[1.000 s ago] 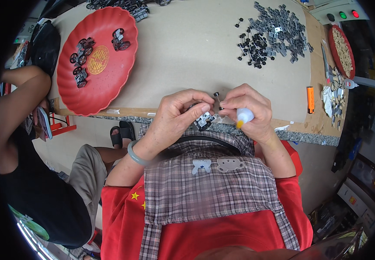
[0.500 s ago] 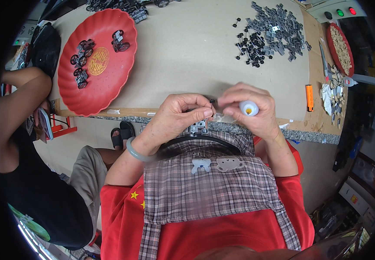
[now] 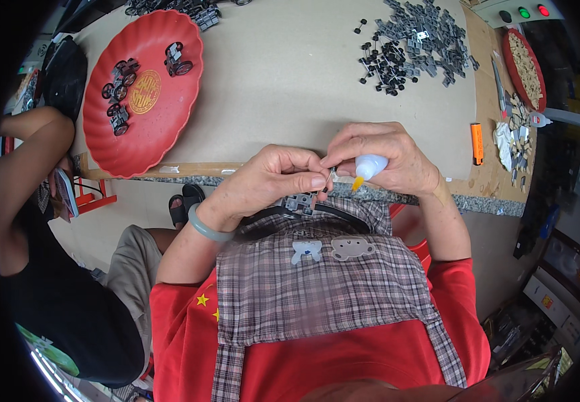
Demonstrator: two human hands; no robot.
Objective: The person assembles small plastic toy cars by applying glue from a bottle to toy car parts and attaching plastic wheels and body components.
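My left hand [image 3: 270, 181] pinches a small grey plastic part [image 3: 300, 201] just above my checked apron [image 3: 323, 281], close to the table's front edge. My right hand [image 3: 387, 157] holds a small white glue bottle [image 3: 369, 166] with an orange tip pointing down-left toward the left fingertips. Both hands touch at the fingertips, and the thing pinched between them is mostly hidden. A green bangle [image 3: 204, 228] sits on my left wrist.
A red tray [image 3: 159, 134] with several small wheeled toy parts lies at the left on the table. A heap of grey and black parts [image 3: 414, 47] lies far right, an orange cutter [image 3: 477, 143] and another red dish [image 3: 528, 67] at right. A seated person [image 3: 42, 254] is at my left.
The glue bottle turned in my right hand, from tip-down to facing the camera and back to tip down-left. Both hands stayed together over the small part at the table edge.
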